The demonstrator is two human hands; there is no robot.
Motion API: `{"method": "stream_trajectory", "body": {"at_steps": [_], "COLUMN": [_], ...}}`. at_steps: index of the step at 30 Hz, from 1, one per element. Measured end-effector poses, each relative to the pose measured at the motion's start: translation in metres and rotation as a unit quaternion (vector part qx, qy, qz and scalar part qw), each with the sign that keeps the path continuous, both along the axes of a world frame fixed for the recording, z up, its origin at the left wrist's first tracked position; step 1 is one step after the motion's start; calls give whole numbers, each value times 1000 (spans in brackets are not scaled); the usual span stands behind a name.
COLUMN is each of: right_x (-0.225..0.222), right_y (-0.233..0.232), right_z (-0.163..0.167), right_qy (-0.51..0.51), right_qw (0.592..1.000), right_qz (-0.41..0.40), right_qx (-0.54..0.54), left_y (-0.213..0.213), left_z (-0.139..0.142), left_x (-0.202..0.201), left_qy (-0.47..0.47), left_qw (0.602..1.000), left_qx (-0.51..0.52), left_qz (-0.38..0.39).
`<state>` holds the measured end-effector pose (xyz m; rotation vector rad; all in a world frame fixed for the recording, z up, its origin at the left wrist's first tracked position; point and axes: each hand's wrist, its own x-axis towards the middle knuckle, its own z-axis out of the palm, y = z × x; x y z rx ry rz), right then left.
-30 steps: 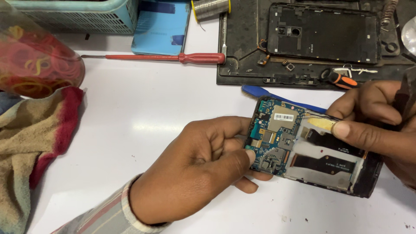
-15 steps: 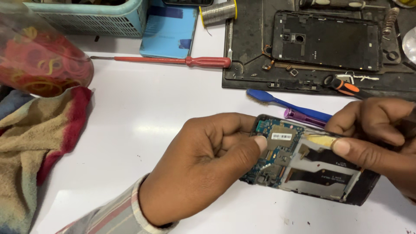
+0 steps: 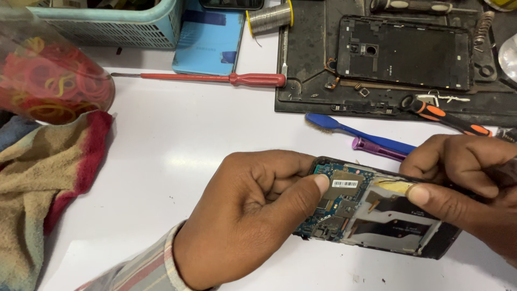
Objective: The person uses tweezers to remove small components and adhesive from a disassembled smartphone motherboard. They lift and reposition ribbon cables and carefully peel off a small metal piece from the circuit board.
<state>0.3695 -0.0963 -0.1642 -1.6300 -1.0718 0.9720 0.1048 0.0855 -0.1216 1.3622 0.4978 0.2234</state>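
Note:
An opened phone [image 3: 377, 223] lies on the white table [image 3: 177, 156] with its blue circuit board and metal shields showing. My left hand [image 3: 253, 210] grips the phone's left end, thumb pressed on the shield at the top of the board. My right hand [image 3: 468, 183] holds the right end, its forefinger resting on a yellowish strip inside the phone. The phone's right edge is hidden under that hand.
A black work mat [image 3: 393, 59] with a phone back cover lies behind. A red screwdriver [image 3: 215, 78], blue brush [image 3: 355, 129], purple tool [image 3: 377, 148], orange-handled tool [image 3: 447, 118], solder spool [image 3: 269, 16], blue phone cover [image 3: 210, 43], basket [image 3: 107, 24], rubber-band jar [image 3: 48, 81] and cloth [image 3: 43, 178] surround.
The phone and both hands have shifted lower and slightly right in view. My left thumb has slid up onto the shield near the board's top.

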Motion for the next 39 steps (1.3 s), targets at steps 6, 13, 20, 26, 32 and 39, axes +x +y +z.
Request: {"method": "stream_trajectory", "body": {"at_steps": [6,13,20,26,32,39], "right_x": [-6,-10,-12,-16,-19,-27], "right_y": [-3,-6,-7,-6,-6,-4], "right_z": [0,0,5,8,10,12], "right_qy": [-77,-158,-195,-202,-202,-268], "right_qw": [997,986,979,977,976,959], "right_qz": [7,30,48,46,38,11], "right_qx": [27,39,40,49,73,95], "left_y": [-4,-5,-7,-8,-8,-6], "left_z": [0,-2,0,0,1,5], "left_x": [4,-1,-2,-4,-4,-4], "left_qy": [-15,-48,-49,-47,-48,-25], "left_qw": [994,998,997,998,998,996], "left_qx": [-105,-45,-62,-50,-47,84], "left_qz": [33,-7,3,1,3,-17]}}
